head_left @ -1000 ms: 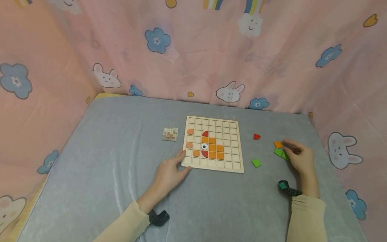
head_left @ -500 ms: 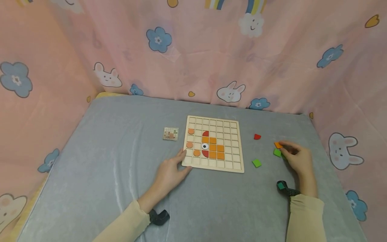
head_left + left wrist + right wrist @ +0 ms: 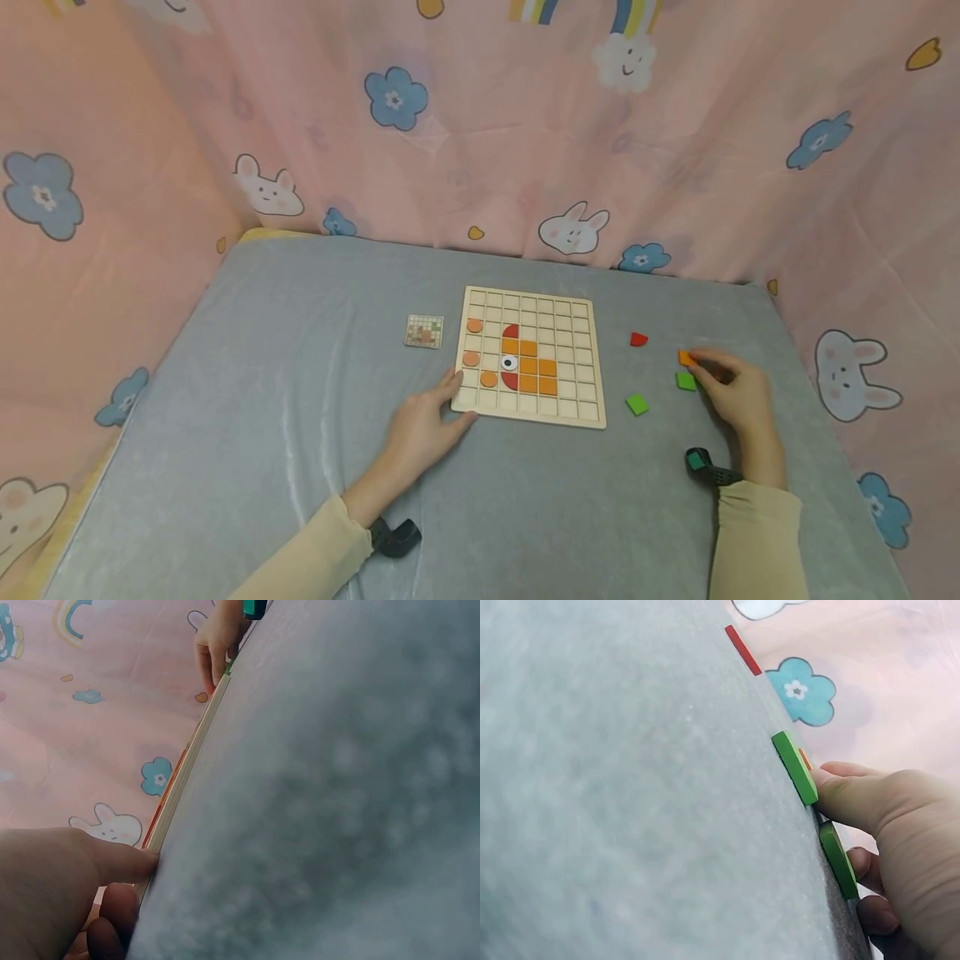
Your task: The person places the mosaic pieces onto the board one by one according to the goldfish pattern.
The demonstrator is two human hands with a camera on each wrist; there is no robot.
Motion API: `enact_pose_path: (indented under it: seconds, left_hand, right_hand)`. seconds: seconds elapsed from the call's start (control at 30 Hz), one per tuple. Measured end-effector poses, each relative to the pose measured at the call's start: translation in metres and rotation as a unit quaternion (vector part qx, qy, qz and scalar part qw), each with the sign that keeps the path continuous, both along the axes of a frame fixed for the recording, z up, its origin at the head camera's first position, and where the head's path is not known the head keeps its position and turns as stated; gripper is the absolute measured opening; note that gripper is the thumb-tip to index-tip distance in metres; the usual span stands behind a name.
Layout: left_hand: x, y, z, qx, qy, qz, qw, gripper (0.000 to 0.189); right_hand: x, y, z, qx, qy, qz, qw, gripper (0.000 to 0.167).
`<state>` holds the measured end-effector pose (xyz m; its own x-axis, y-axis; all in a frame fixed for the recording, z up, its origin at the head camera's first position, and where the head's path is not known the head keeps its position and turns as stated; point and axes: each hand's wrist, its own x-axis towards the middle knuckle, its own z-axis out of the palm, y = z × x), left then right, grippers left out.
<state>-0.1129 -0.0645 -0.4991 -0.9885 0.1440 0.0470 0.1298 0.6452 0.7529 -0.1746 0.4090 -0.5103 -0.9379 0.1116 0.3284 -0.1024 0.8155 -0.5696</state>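
Note:
At the near left corner of a wooden grid board (image 3: 573, 410), my left hand (image 3: 422, 429) grips the edge between thumb and fingers. Orange squares, orange discs, red quarter-circles and an eye disc lie in the board's cells. To the right of the board, my right hand (image 3: 738, 392) pinches an orange square tile (image 3: 684, 357), partly covered by the fingertips. A green square tile (image 3: 686, 381) lies just in front of it. The right wrist view shows another green tile (image 3: 838, 860) beside the curled fingers; the hand hides it in the head view.
A red quarter-circle piece (image 3: 638, 339) and a green tile (image 3: 637, 405) lie between the board and my right hand. A small pattern card (image 3: 424, 332) is left of the board. Grey cloth (image 3: 225, 400) covers the table, with a pink curtain (image 3: 480, 125) behind.
My right hand has closed on the orange tile and drawn it slightly left. The nearby green tile has shifted a little, and its neighbour is now hidden. My left hand has stayed still.

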Motion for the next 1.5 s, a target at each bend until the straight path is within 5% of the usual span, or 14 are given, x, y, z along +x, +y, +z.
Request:
enact_pose_path:
  seconds: [0.37, 0.57, 0.9, 1.23, 1.5]
  left_hand:
    - [-0.001, 0.0, -0.001, -0.001, 0.002, -0.002, 1.0, 0.065]
    - [-0.001, 0.0, -0.001, -0.001, 0.004, -0.002, 1.0, 0.066]
    - [-0.003, 0.0, 0.0, -0.002, 0.006, 0.0, 1.0, 0.066]
    - [-0.002, -0.001, 0.0, 0.002, -0.002, 0.0, 1.0, 0.066]
    - [-0.001, 0.0, -0.002, 0.002, 0.002, 0.002, 1.0, 0.066]
  right_hand:
    - [0.001, -0.002, 0.003, -0.009, 0.006, -0.005, 0.9999, 0.021]
    - [0.001, -0.013, 0.019, 0.01, -0.007, -0.025, 0.9996, 0.023]
    - [-0.01, -0.086, 0.056, -0.011, 0.047, 0.071, 0.9963, 0.019]
    - [-0.02, -0.164, 0.043, -0.03, 0.015, 0.16, 0.9865, 0.015]
    - [-0.023, -0.185, 0.026, -0.065, -0.05, 0.176, 0.981, 0.015]
